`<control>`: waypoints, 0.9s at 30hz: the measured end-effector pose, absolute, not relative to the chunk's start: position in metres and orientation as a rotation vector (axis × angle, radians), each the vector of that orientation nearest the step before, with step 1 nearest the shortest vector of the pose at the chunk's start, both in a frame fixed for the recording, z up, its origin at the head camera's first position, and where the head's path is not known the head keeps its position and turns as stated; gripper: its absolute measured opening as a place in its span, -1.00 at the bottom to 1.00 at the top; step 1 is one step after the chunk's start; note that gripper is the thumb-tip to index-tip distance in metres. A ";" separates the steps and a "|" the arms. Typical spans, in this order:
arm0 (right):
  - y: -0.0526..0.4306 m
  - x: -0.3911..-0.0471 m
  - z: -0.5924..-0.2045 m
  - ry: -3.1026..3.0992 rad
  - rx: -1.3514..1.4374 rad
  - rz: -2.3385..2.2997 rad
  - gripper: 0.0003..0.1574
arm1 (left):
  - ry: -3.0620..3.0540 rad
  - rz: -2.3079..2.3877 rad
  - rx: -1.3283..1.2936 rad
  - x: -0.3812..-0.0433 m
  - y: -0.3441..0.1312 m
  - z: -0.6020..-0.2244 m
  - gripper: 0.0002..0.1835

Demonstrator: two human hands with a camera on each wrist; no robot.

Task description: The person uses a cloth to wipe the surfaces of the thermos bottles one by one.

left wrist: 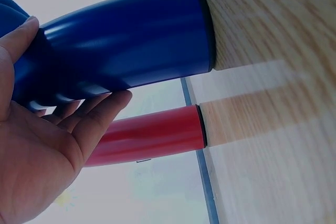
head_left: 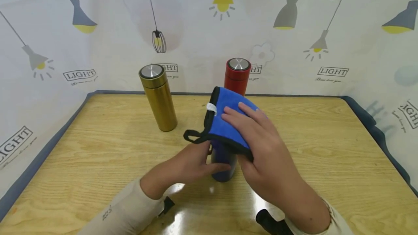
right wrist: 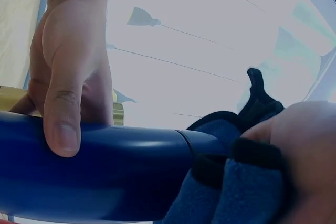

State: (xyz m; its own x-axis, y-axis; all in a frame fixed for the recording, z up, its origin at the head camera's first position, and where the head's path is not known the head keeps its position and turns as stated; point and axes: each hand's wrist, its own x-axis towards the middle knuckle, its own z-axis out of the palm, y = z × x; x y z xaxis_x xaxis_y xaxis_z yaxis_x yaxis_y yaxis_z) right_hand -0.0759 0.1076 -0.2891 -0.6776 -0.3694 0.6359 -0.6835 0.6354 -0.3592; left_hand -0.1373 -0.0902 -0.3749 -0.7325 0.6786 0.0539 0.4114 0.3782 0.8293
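Note:
A dark blue thermos bottle (head_left: 225,156) stands upright on the table in front of me. My left hand (head_left: 192,162) grips its side, thumb on the near face and fingers round the other side, as the left wrist view shows on the bottle (left wrist: 142,35). Over the bottle's top lies a blue cloth (head_left: 225,128) with black edging, a black loop and a small white tag. My right hand (head_left: 269,151) holds this cloth around the top, its fingers spread over it. In the right wrist view the cloth (right wrist: 249,192) wraps the lid end, hiding the lid.
A gold thermos bottle (head_left: 160,100) with a silver-topped lid stands at the back left. Behind the cloth is a red thermos bottle (head_left: 237,79), partly hidden. The wooden table (head_left: 310,130) ends at a white sheet (head_left: 196,39) printed with lamps, along the back and sides.

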 end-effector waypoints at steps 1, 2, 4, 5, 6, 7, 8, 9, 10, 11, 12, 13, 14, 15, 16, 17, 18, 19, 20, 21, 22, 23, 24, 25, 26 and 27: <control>0.108 -0.076 -0.290 -2.348 0.839 0.812 -0.10 | 2.343 1.285 0.983 -0.138 -0.090 -0.376 -0.05; 0.108 -0.076 -0.290 -2.354 0.854 0.813 -0.11 | 2.344 1.279 1.008 -0.138 -0.089 -0.376 -0.06; 0.109 -0.074 -0.289 -2.371 0.877 0.813 -0.13 | 2.346 1.266 1.047 -0.139 -0.089 -0.377 -0.09; 0.109 -0.074 -0.288 -2.377 0.882 0.817 -0.15 | 2.351 1.254 1.059 -0.139 -0.089 -0.378 -0.12; 0.110 -0.073 -0.287 -2.373 0.886 0.826 -0.17 | 2.359 1.244 1.072 -0.139 -0.089 -0.378 -0.14; 0.111 -0.072 -0.286 -2.370 0.884 0.835 -0.19 | 2.370 1.239 1.081 -0.139 -0.088 -0.377 -0.14; 0.111 -0.072 -0.285 -2.367 0.874 0.845 -0.20 | 2.375 1.241 1.079 -0.139 -0.088 -0.377 -0.14; 0.112 -0.071 -0.284 -2.360 0.860 0.856 -0.21 | 2.375 1.253 1.070 -0.138 -0.089 -0.377 -0.13; 0.112 -0.070 -0.284 -2.347 0.843 0.866 -0.22 | 2.381 1.262 1.066 -0.138 -0.089 -0.376 -0.10; 0.113 -0.070 -0.283 -2.333 0.825 0.878 -0.24 | 2.382 1.269 1.052 -0.138 -0.088 -0.376 -0.09; 0.113 -0.070 -0.283 -2.324 0.806 0.887 -0.25 | 2.385 1.275 1.033 -0.137 -0.088 -0.375 -0.06; 0.113 -0.070 -0.283 -2.322 0.785 0.891 -0.25 | 2.389 1.279 1.011 -0.137 -0.089 -0.375 -0.03; 0.112 -0.070 -0.283 -2.322 0.767 0.890 -0.26 | 2.393 1.283 0.996 -0.137 -0.089 -0.375 -0.03; 0.112 -0.071 -0.283 -2.319 0.756 0.888 -0.27 | 2.397 1.279 0.975 -0.136 -0.089 -0.374 -0.02; 0.111 -0.072 -0.284 -2.320 0.754 0.885 -0.26 | 2.400 1.270 0.959 -0.136 -0.089 -0.374 -0.03; 0.110 -0.073 -0.285 -2.323 0.757 0.881 -0.25 | 2.399 1.263 0.946 -0.136 -0.089 -0.374 -0.03; 0.109 -0.073 -0.286 -2.333 0.762 0.872 -0.23 | 2.396 1.266 0.946 -0.136 -0.090 -0.374 -0.03; 0.109 -0.074 -0.287 -2.343 0.770 0.864 -0.22 | 2.392 1.272 0.947 -0.136 -0.090 -0.374 -0.03; 0.108 -0.075 -0.288 -2.352 0.785 0.856 -0.20 | 2.383 1.276 0.957 -0.136 -0.089 -0.374 -0.03; 0.108 -0.075 -0.289 -2.359 0.803 0.848 -0.18 | 2.375 1.277 0.965 -0.136 -0.089 -0.375 -0.04; 0.108 -0.076 -0.290 -2.364 0.820 0.842 -0.17 | 2.364 1.282 0.976 -0.136 -0.089 -0.375 -0.03; 0.107 -0.076 -0.290 -2.368 0.834 0.835 -0.17 | 2.352 1.293 0.996 -0.136 -0.089 -0.375 -0.04; 0.107 -0.076 -0.290 -2.369 0.845 0.831 -0.17 | 2.345 1.304 1.015 -0.137 -0.089 -0.375 -0.04; 0.108 -0.076 -0.289 -2.366 0.855 0.828 -0.17 | 2.341 1.304 1.026 -0.137 -0.089 -0.375 -0.06; 0.108 -0.075 -0.289 -2.360 0.863 0.826 -0.17 | 2.345 1.293 1.039 -0.137 -0.089 -0.375 -0.08; 0.108 -0.075 -0.289 -2.355 0.865 0.826 -0.18 | 2.345 1.290 1.043 -0.137 -0.090 -0.375 -0.09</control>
State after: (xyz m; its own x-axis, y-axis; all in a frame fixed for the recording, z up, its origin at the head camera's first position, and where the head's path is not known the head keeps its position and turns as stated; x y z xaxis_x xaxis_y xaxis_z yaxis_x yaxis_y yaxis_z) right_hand -0.0751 0.1082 -0.2886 -0.6763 -0.3983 0.6197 -0.6981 0.6150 -0.3666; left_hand -0.1366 -0.0896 -0.3754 -0.7051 0.7015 0.1036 0.4632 0.3450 0.8164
